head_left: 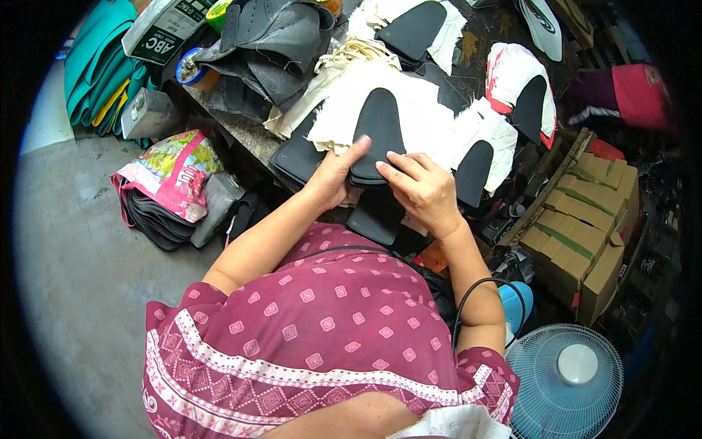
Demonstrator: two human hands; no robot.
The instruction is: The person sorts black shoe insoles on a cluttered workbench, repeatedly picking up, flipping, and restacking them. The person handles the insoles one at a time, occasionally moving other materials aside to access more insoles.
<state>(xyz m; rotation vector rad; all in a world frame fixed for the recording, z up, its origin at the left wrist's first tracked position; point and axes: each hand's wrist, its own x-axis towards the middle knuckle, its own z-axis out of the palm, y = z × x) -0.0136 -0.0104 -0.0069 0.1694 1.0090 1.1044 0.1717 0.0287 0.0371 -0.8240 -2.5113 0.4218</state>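
Smooth grey floor (80, 300) at left

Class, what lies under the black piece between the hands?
Under the black piece, edges of similar pieces show at the near end; white cloth surrounds its far end. Anything further beneath is covered.

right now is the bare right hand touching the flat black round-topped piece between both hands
Touching: the head view shows the right hand with its fingertips laid on the flat black piece near its lower right edge, no gap visible.
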